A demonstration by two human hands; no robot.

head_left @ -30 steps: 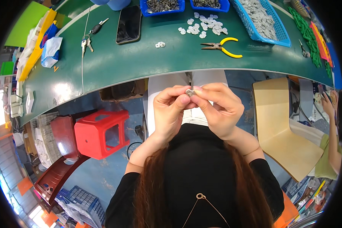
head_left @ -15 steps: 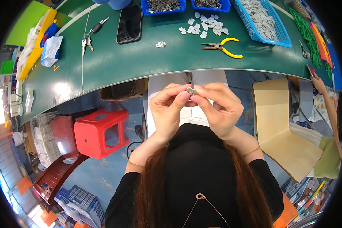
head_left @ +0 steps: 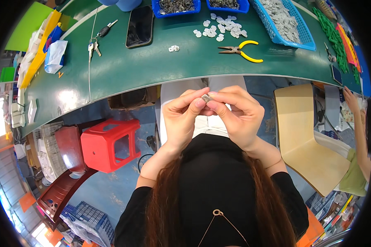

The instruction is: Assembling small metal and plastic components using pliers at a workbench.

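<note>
Small grey part [head_left: 206, 98] sits pinched between the fingertips of the left hand [head_left: 179, 121] and right hand [head_left: 241, 119], which meet above the lap, with the green table [head_left: 123, 68] just beyond them. Being tiny and mostly covered by fingers, it could slip if either pinch loosens or presses unevenly, likely dropping onto the light trousers [head_left: 171, 87] or the floor [head_left: 107, 189] below.

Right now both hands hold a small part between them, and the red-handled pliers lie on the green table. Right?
Wrong handle colour: the head view shows yellow-handled pliers on the green table. The left hand and right hand do hold a small part between them.
</note>
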